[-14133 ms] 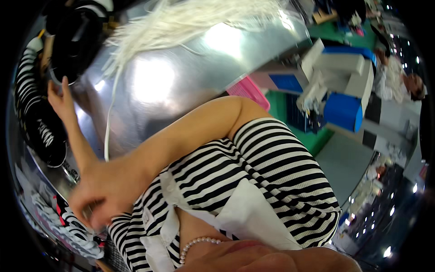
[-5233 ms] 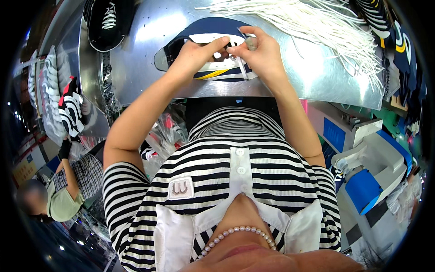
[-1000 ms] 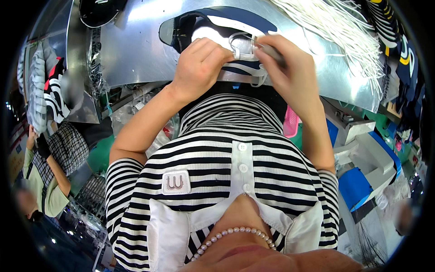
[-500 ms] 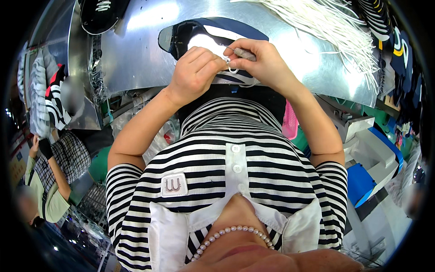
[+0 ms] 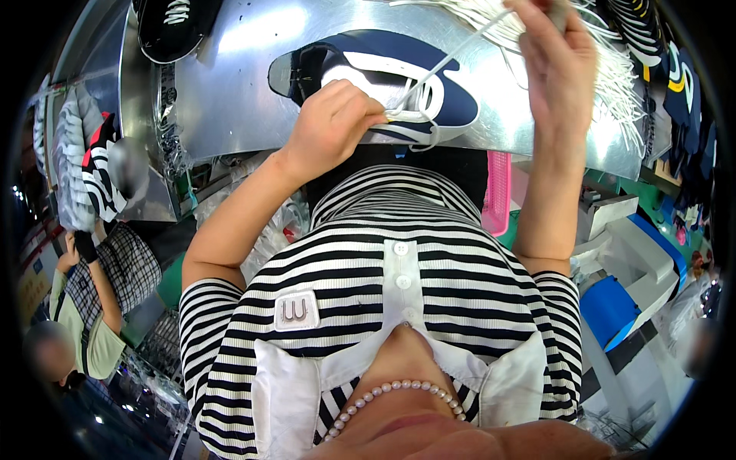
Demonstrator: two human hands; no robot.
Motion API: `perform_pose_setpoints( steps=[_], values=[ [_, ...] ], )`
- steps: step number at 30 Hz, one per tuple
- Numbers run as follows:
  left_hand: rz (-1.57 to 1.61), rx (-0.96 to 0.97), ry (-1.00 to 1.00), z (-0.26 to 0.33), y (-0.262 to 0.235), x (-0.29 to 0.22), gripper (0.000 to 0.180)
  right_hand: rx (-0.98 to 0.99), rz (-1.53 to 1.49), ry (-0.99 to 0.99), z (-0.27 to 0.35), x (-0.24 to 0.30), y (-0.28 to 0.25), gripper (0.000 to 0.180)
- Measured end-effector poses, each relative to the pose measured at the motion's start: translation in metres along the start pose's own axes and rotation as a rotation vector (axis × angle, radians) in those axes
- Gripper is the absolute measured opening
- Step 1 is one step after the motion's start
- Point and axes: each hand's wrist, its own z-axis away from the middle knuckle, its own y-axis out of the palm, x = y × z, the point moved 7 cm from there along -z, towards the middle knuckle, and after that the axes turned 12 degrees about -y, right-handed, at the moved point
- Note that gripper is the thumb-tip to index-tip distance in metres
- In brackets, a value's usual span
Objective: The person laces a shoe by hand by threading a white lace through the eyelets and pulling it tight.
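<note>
A navy and white shoe upper [image 5: 454, 96] lies on the metal table with its toe to the right. My left hand [image 5: 331, 126] is closed in a pinch on its near edge, beside the eyelets. From the eyelets a white shoelace [image 5: 460, 52] runs taut up to the right, into the closed fingers of my right hand [image 5: 558, 65], raised at the far right. A loose lace loop [image 5: 435, 136] hangs at the near side of the upper. A greyish-brown handle [image 5: 560, 11] shows in part within my right hand; its other end is hidden.
Many white laces [image 5: 613, 100] lie heaped at the table's far right. A black shoe [image 5: 175, 27] stands at the far left. More shoe uppers [image 5: 678, 80] hang or stack along the right. A pink basket [image 5: 497, 192] sits below the table edge. Another person [image 5: 96, 314] works at left.
My right hand has moved from the eyelets up and to the right, drawing the lace out straight. My left hand has stayed at the upper.
</note>
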Motion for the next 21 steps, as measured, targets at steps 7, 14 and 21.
perform_pose_setpoints(
  steps=[7, 14, 21],
  values=[
    [0.373, -0.073, -0.576, -0.017, -0.005, 0.021, 0.065, 0.21, 0.05, 0.221, 0.043, -0.059, 0.066, 0.015],
    [0.136, -0.248, -0.663, -0.018, 0.002, 0.029, 0.03, 0.26, 0.105, 0.197, 0.04, -0.055, 0.071, 0.018],
    [0.023, -0.328, -0.589, -0.015, -0.004, 0.017, 0.029, 0.309, 0.43, -0.04, 0.058, -0.027, 0.054, 0.017]
  ],
)
